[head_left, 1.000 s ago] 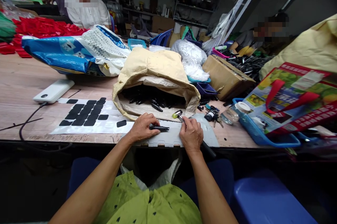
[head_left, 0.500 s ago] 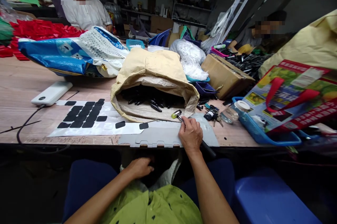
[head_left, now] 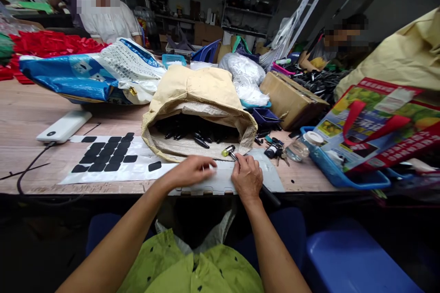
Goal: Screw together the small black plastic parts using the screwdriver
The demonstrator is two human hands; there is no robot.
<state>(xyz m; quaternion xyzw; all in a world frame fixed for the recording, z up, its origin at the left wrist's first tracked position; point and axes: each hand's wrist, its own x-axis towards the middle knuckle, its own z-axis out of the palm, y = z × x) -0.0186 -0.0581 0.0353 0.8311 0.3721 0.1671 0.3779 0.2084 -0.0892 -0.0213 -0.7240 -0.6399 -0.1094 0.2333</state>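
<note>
My right hand (head_left: pixel 246 177) is closed round the metal shaft of a small hammer (head_left: pixel 228 150). Its yellow-tipped head points at the sack, and the black grip sticks out below my hand past the table edge. Over the grey mat (head_left: pixel 220 176), to the left of the hammer, my left hand (head_left: pixel 191 171) reaches with fingers stretched and somewhat blurred; nothing shows in it. The open tan sack (head_left: pixel 199 89) lies just beyond both hands, with black pointed pieces (head_left: pixel 201 139) inside. Left of my left hand is a white sheet (head_left: pixel 137 174) bearing rows of black rounded patches (head_left: pixel 106 154).
A white power bank (head_left: pixel 64 126) with a cable lies at left, near a blue-and-white bag (head_left: pixel 92 70). Keys (head_left: pixel 283 157), a clear jar (head_left: pixel 299 147) and a blue basket (head_left: pixel 347 180) stand at right. People sit across the table.
My left hand has risen from below the table edge to above the grey mat, its fingers now stretched. My right hand still holds the hammer in about the same place.
</note>
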